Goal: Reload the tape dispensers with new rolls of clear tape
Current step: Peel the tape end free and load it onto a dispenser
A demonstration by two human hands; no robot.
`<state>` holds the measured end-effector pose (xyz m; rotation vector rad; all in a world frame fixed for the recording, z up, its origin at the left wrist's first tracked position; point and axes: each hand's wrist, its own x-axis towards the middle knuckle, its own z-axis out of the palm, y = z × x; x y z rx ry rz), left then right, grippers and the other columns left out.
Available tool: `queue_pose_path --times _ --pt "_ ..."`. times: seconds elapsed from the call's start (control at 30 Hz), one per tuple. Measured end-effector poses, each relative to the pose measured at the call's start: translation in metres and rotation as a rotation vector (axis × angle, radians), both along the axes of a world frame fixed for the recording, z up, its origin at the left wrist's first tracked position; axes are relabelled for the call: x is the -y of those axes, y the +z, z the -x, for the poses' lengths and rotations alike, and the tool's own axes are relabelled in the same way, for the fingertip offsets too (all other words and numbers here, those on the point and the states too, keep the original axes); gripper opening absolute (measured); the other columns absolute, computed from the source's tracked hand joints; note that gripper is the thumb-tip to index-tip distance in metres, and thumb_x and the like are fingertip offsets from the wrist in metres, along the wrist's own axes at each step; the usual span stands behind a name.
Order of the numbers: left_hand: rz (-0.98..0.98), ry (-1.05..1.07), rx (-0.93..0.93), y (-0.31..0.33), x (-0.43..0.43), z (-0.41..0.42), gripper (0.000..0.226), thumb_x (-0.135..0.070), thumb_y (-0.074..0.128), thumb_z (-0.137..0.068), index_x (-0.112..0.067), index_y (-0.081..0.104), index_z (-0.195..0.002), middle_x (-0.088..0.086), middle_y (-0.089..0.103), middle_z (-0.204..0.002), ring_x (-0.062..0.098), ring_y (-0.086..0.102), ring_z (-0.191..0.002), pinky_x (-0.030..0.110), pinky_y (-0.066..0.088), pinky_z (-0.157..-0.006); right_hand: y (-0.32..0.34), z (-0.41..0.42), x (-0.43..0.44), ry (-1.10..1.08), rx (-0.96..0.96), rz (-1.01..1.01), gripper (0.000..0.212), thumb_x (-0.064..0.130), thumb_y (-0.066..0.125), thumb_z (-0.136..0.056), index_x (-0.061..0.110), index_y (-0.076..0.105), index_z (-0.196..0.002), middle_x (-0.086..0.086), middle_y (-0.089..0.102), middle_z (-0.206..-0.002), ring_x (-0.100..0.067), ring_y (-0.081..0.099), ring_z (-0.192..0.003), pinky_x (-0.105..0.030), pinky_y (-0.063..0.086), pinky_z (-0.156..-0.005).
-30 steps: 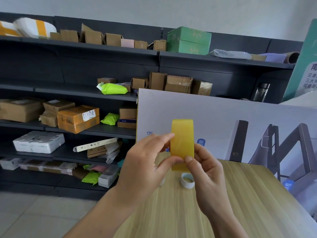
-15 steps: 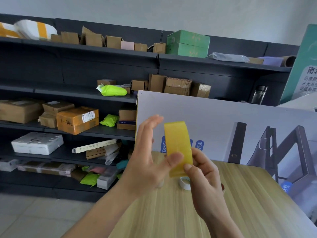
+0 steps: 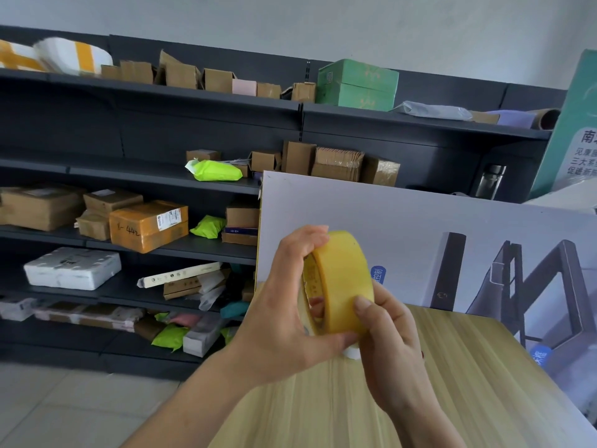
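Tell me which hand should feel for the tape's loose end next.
The right hand. Its thumb rests on the outer face of the roll, where the end would be, while the left hand grips the roll top and bottom and steadies it. The end itself does not show.

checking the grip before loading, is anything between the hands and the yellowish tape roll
Nothing visible. The left hand and right hand both hold the tape roll directly, above the table. No dispenser is in view, so that path cannot be judged.

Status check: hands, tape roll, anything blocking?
Left hand and right hand both grip the tape roll, held above the table. No dispenser in view. Nothing blocking.
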<state>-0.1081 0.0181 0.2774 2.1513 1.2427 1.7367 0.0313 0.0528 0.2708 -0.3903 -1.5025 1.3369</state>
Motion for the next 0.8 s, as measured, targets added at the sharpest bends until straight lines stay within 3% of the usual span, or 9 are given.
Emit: queue_pose_path --times 0.17,0.27,0.4,0.57,0.63,0.7,0.8 --pt "-0.081 0.047 -0.087 0.0 0.003 -0.003 0.098 -0.029 0.083 -0.065 -0.023 0.021 -0.141 -0.005 0.026 -0.15 0.024 0.022 -0.145 0.044 0.033 -0.112 0.007 0.002 0.004 0.024 -0.047 0.028 0.026 0.037 0.061 -0.068 0.022 0.076 -0.083 -0.012 0.074 -0.076 -0.023 0.072 -0.074 -0.029 0.056 -0.065" --pt "-0.141 0.089 -0.159 -0.002 0.003 -0.005 0.096 -0.028 0.082 -0.068 -0.019 0.022 -0.142 -0.006 0.024 -0.152 0.021 0.016 -0.147 0.031 0.027 -0.115 0.006 0.0 0.005 0.025 -0.057 0.036 0.024 0.038 0.06 -0.064 0.027 0.076 -0.077 -0.007 0.073 -0.07 -0.015 0.071 -0.068 -0.024 0.054 -0.061" --pt "-0.217 0.119 -0.231 -0.004 0.001 -0.003 0.087 -0.026 0.083 -0.068 -0.011 0.031 -0.136 -0.001 0.028 -0.148 0.023 0.018 -0.147 0.026 0.024 -0.115 0.007 -0.003 0.004 0.076 -0.011 -0.005 0.032 0.033 0.055 -0.065 0.024 0.076 -0.087 -0.01 0.073 -0.078 -0.02 0.07 -0.077 -0.029 0.053 -0.07" --pt "-0.211 0.116 -0.238 -0.004 0.0 0.004 0.086 -0.027 0.086 -0.065 -0.012 0.034 -0.132 0.0 0.03 -0.146 0.024 0.02 -0.146 0.029 0.025 -0.115 0.01 -0.003 0.006 0.089 0.032 0.005 0.037 0.025 0.053 -0.063 0.018 0.075 -0.092 -0.013 0.073 -0.082 -0.025 0.07 -0.084 -0.039 0.05 -0.077" --pt "-0.225 0.123 -0.282 -0.004 0.0 0.004 0.08 -0.03 0.083 -0.068 -0.013 0.036 -0.13 0.001 0.029 -0.147 0.025 0.02 -0.146 0.027 0.026 -0.114 0.016 -0.001 0.011 0.022 0.012 0.051 0.023 0.021 0.057 -0.072 0.022 0.078 -0.081 -0.01 0.074 -0.073 -0.018 0.072 -0.075 -0.034 0.053 -0.071" --pt "-0.254 0.125 -0.356 -0.006 0.0 0.001 0.072 -0.033 0.079 -0.074 -0.014 0.037 -0.129 0.004 0.03 -0.147 0.028 0.019 -0.146 0.026 0.027 -0.113 0.022 0.001 0.013 -0.066 -0.012 0.145 0.028 0.02 0.059 -0.083 0.025 0.076 -0.061 0.001 0.072 -0.062 -0.008 0.069 -0.063 -0.028 0.053 -0.063" --pt "-0.299 0.146 -0.427 -0.01 -0.002 -0.001 0.062 -0.033 0.074 -0.08 -0.014 0.038 -0.128 0.005 0.03 -0.147 0.032 0.018 -0.146 0.029 0.027 -0.114 0.021 -0.003 0.005 -0.156 0.018 0.253 0.025 0.026 0.065 -0.081 0.021 0.07 -0.056 0.01 0.064 -0.065 -0.01 0.057 -0.072 -0.033 0.044 -0.07"
